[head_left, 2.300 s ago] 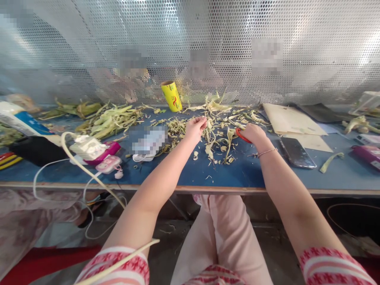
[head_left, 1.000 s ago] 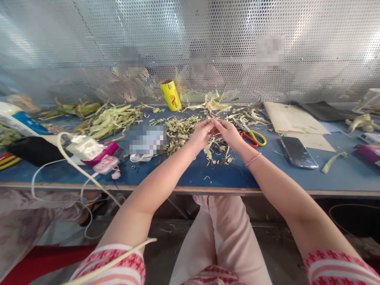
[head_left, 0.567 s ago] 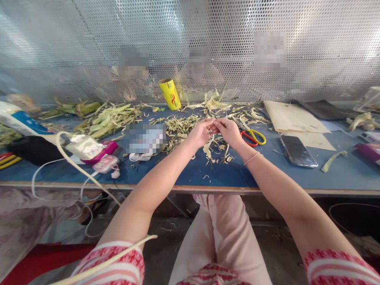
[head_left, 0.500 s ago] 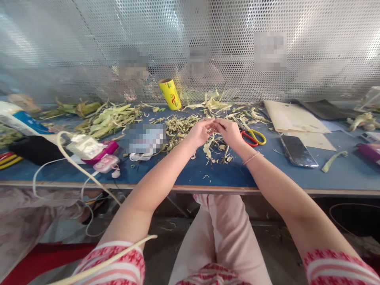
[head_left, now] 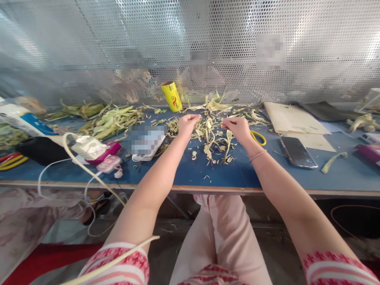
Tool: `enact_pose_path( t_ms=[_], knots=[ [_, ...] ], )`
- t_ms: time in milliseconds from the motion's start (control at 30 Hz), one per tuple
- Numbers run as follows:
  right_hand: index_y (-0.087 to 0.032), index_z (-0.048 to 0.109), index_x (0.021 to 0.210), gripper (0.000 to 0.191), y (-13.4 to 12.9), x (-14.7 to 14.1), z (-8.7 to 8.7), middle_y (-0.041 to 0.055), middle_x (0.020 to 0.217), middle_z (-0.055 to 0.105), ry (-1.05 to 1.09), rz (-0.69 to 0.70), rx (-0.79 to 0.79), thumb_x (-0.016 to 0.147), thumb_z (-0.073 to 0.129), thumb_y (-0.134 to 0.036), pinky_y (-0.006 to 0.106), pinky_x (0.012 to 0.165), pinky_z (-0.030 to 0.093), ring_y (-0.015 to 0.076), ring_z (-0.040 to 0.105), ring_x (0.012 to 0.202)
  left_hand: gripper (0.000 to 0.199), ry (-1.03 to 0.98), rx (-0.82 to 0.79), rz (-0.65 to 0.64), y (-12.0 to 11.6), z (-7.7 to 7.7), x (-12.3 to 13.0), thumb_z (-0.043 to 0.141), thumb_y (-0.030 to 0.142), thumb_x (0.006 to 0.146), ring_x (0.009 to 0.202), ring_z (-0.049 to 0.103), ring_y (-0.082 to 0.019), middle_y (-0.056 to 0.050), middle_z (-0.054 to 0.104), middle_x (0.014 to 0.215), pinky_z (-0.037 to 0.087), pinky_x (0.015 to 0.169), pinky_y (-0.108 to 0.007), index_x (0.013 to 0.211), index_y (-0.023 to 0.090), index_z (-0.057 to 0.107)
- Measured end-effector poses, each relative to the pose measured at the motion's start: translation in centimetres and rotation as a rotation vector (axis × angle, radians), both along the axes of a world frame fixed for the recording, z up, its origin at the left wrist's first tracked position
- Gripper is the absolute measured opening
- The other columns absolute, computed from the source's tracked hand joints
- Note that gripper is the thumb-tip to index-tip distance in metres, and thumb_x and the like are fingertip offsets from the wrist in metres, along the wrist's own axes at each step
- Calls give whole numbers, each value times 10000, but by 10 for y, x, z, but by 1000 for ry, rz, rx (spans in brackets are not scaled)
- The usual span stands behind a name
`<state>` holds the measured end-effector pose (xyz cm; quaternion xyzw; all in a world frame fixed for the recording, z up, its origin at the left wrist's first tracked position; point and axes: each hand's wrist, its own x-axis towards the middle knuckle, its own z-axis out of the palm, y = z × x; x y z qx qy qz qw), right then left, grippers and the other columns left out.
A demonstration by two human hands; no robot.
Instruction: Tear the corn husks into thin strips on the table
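Bare left hand [head_left: 186,126] and bare right hand [head_left: 240,128], together half a second ago, now apart

Both are over a long blue tabletop [head_left: 231,178] with a pale front edge, its far side meeting a silvery perforated metal screen [head_left: 225,27]. Each hand's fingertips are bunched; whether they are clamped on anything is too small to tell. Pale, curled plant trimmings [head_left: 208,152] lie scattered between the hands and nearer the front edge. Farther left is a heap of long pale-green leaves [head_left: 117,120]. Just right of the right hand shows a yellow loop-shaped scissors handle [head_left: 264,139]; beyond it, a flat black-faced phone [head_left: 297,152] lies near a beige sheet [head_left: 292,118].

Against the screen, a bright yellow hollow tube [head_left: 172,97] stands on end, brown at its open rim. At the far right, a clear plastic box [head_left: 370,101] is partly cut off, its contents unclear.
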<state>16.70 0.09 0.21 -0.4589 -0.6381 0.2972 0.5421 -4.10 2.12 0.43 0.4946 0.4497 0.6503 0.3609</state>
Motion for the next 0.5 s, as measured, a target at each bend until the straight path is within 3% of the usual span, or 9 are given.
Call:
enact_pose_path(
  t_ms=[233,367,500],
  knots=[
    [-189,730,708,174,-5,-8,0,-8,655,693,136,119,-52,681,740,-361,343,765,585,162,669,677,142,224,174,-279,-24,1,29,757,155,678,768,631,-141,-46,726,813,469,773,-264,815,190,747],
    [-188,716,699,210,-11,-12,4,-7,655,692,135,181,-106,638,783,-377,337,754,586,155,664,671,213,211,155,-331,-26,-1,34,769,154,667,789,647,-155,-50,728,825,485,798,-284,875,191,743],
    [-185,681,716,243,-11,-13,3,0,659,685,190,200,-126,624,809,-369,309,720,582,132,655,642,133,207,136,-352,-22,-4,32,757,199,688,767,644,-155,-47,728,811,491,780,-289,819,182,740]
  ],
)
